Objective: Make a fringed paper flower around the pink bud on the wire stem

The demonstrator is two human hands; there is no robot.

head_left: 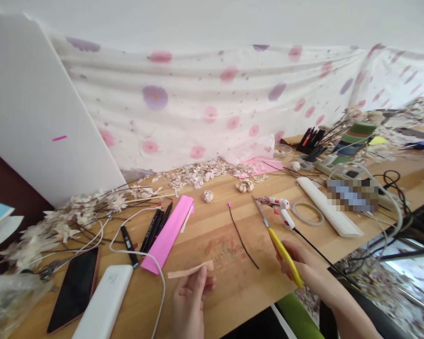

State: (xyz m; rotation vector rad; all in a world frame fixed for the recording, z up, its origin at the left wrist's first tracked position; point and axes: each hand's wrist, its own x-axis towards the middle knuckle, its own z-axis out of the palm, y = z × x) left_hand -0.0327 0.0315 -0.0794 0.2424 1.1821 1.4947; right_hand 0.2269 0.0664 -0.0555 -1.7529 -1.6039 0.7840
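Between the thumb and fingers of my left hand (192,296) is a narrow strip of peach-coloured paper (178,272), held near its right end above the table's front part. My right hand (304,263) is wrapped round yellow-handled scissors (285,254). Their blades point up and away over the wood, apart from the strip, and look closed. A thin dark stem (240,238) with a small pink tip lies on the table between my hands. Left of it is a folded sheet of bright pink paper (167,235), with a narrow white strip (187,219) at its edge.
A white glue gun (284,215) with a black cord lies beyond the scissors, beside a tape ring (308,213). Two pale bulbs, a garlic-like one (245,186) among them, sit before piled dry petals (201,174). Leftward are black markers (153,228), a phone (74,289) and a white power bank (104,301).
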